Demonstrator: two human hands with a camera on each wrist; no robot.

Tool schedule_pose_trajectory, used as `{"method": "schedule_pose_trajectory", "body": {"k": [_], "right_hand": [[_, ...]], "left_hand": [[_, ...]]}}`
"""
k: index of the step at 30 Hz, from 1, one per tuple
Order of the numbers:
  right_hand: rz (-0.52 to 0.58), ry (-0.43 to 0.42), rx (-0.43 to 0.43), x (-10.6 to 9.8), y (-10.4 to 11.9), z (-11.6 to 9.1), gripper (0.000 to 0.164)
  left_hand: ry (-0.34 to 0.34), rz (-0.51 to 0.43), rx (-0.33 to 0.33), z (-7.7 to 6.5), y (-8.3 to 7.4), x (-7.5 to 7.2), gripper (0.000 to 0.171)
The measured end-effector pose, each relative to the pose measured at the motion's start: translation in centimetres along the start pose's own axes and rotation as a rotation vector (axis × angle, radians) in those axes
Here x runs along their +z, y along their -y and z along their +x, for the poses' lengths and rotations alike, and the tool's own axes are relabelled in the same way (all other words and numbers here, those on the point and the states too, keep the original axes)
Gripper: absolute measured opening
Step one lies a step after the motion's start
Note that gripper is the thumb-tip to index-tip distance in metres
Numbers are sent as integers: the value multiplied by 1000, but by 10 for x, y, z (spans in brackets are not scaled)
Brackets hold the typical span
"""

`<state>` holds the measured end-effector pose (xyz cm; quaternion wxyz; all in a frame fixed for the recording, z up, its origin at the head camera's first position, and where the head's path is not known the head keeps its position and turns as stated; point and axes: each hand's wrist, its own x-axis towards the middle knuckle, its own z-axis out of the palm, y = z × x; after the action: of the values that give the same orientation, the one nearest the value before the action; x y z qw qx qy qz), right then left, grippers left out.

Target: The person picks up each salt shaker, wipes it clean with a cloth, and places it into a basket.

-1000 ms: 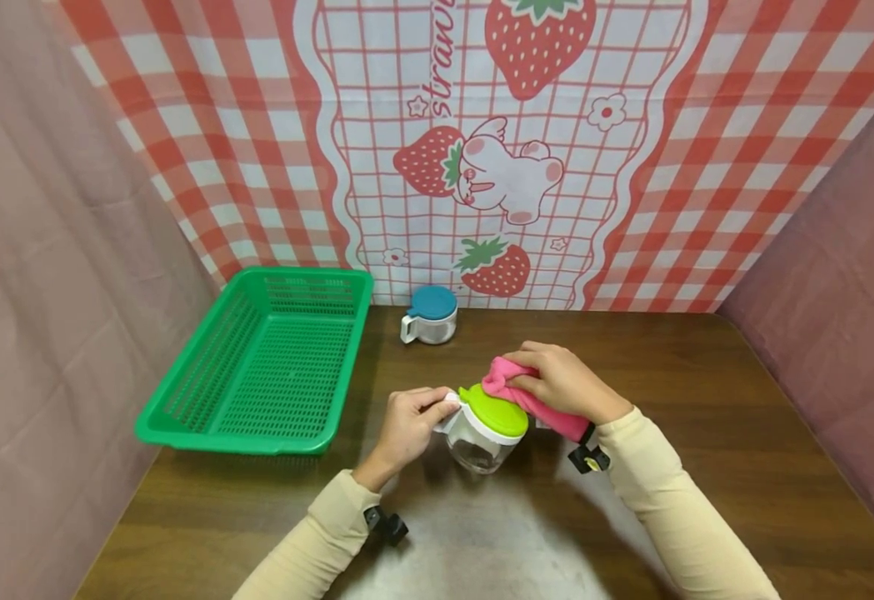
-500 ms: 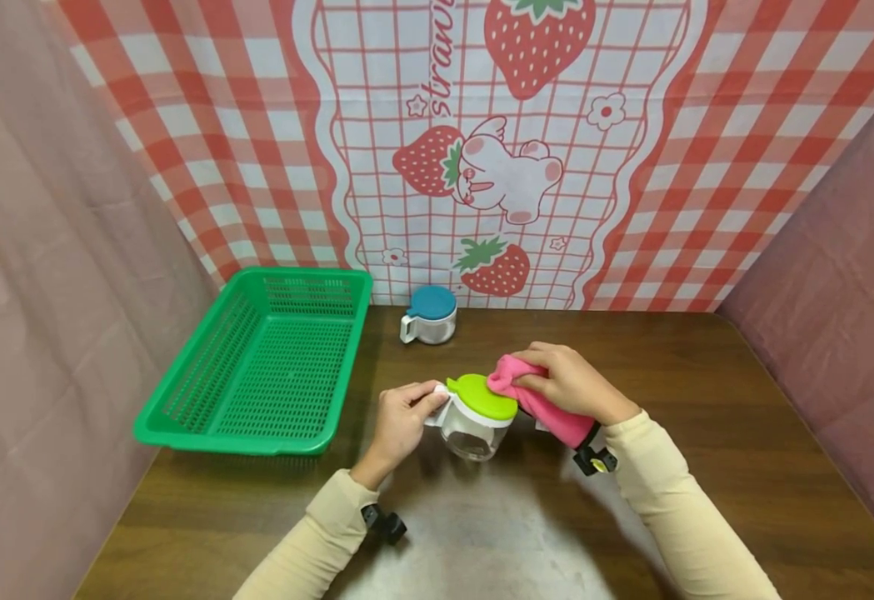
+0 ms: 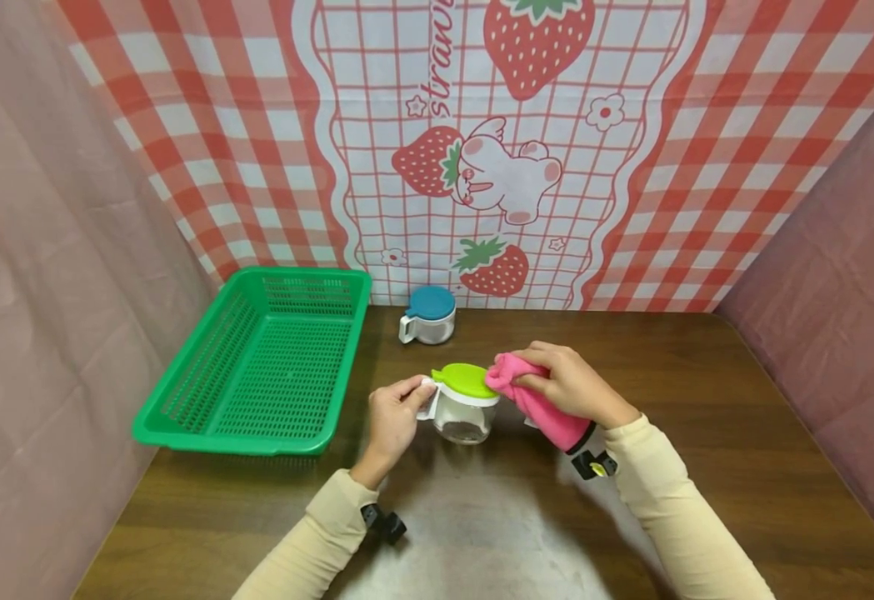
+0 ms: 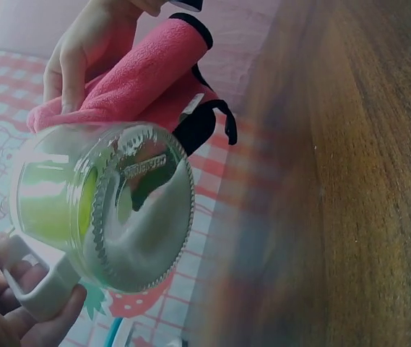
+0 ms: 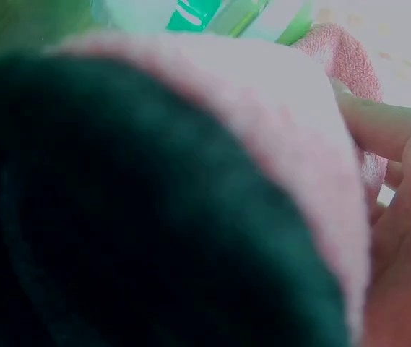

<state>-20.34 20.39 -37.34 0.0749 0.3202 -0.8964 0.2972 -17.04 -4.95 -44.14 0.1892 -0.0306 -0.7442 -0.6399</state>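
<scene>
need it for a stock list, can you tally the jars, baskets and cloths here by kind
Jars: 2 (green-lidded jar, blue-lidded jar)
Baskets: 1 (green basket)
Cloths: 1 (pink cloth)
Total: 4

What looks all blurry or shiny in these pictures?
Right wrist view: a black shape and the near part of the pink cloth are badly blurred; left wrist view: the clear handled jar looks sharper; head view: pale glare whitens the wooden table, bottom middle.

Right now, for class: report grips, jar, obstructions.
Left grip on white handle. Right grip holding pink cloth at green lid. Jar off table. Blue-lidded jar behind, not blocking.
</scene>
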Motion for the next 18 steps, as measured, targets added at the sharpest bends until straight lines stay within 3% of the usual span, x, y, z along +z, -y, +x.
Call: {"method": "schedule_pose_trajectory", "body": {"k": [18], "right_hand": [[32, -53, -45, 2, 10, -2, 28]], "left_hand": [[-62, -64, -105, 4, -1, -1, 17]]}}
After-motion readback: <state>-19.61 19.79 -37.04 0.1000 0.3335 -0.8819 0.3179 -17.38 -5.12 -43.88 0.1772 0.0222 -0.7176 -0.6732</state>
